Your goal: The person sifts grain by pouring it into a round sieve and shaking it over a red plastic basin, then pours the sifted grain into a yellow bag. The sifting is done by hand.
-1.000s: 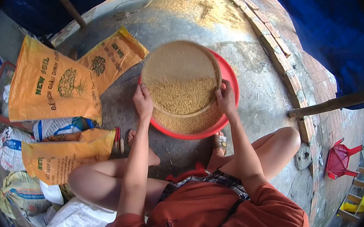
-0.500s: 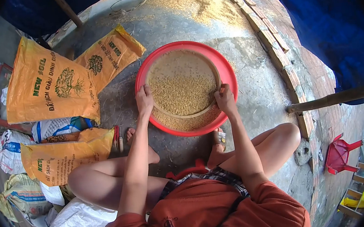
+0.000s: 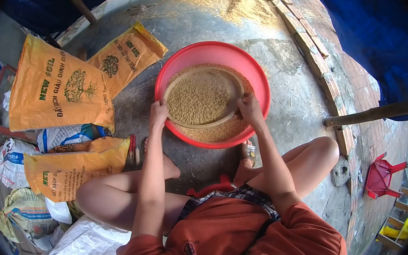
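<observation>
Apparently mid-sift, the left hand point(image 3: 159, 114) and right hand point(image 3: 250, 108) each pinch one side of the sieve point(image 3: 233, 88), their grip holding it and its grain point(image 3: 195, 98) over the red basin point(image 3: 256, 79), and further shaking would need matched movement.

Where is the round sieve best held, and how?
Likely by the round sieve's rim, coming from its left and right sides, as the left hand and right hand do: the rim is a narrow hoop, and grain covers much of the middle.
</observation>
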### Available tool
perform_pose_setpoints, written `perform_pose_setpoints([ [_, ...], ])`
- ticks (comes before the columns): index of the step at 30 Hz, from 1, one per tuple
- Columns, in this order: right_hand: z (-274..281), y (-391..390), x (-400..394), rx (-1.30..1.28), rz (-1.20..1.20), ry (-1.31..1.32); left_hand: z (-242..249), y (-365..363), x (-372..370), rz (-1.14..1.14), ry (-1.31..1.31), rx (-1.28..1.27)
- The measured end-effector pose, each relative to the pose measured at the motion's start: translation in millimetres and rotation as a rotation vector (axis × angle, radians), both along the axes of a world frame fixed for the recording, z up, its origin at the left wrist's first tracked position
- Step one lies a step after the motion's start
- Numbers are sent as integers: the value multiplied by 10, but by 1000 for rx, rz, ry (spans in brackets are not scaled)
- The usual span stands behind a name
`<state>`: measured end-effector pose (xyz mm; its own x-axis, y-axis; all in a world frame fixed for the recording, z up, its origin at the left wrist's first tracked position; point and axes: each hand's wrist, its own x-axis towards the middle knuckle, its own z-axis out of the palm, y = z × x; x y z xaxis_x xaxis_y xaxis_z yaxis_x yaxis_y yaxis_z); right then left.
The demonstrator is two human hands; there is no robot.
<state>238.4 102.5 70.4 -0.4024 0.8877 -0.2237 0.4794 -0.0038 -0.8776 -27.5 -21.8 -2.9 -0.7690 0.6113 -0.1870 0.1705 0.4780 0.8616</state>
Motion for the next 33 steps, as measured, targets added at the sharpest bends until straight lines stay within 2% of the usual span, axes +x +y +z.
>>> perform_pose_setpoints([
  [2, -325, 137, 79, -21, 45, -45, 67, 40, 39, -22, 249, -56],
  [3, -302, 95, 65, -17, 53, -44, 64, 54, 65, -19, 346, -58],
  [6, -240, 0, 89, 33, 2, -131, 85, 48, 155, -17, 392, -18],
  [8, -193, -13, 75, 176, 4, 24, 290, 36, 222, 36, 458, 201],
  [9, -147, -21, 56, 181, 2, 26, 454, 37, 265, 35, 461, 207],
  [11, -57, -28, 15, 607, -16, 113, 737, 58, 339, 65, 424, 415],
  [14, -62, 2, -38, 615, -47, 93, 703, 71, 300, 40, 404, 349],
  [15, -82, -4, -22, 613, -40, 92, 583, 62, 297, 46, 402, 347],
  [17, -128, 4, 17, 445, 7, -68, 208, 86, 270, 75, 492, 387],
  [18, -169, 2, 27, 445, 8, -66, 108, 55, 277, 80, 474, 261],
  [21, -178, -42, 61, 534, 22, -97, -99, 15, 285, 121, 417, 216],
  [23, 177, -180, -50, 480, 35, 86, -178, -18, 186, 116, 342, 182],
  [25, 315, -217, -105, 427, 64, 143, -124, -11, 102, 127, 136, 307],
  [27, 242, -166, -136, 412, 9, 68, -56, 8, 74, 144, 190, 359],
  [29, -5, -77, -83, 364, 2, 79, 10, 5, 39, 77, 323, 222],
  [31, -179, -46, -34, 258, -48, -41, 203, -20, 148, 62, 367, 191],
  [33, -229, -28, -3, 323, -32, -47, 296, 4, 237, 115, 470, 303],
])
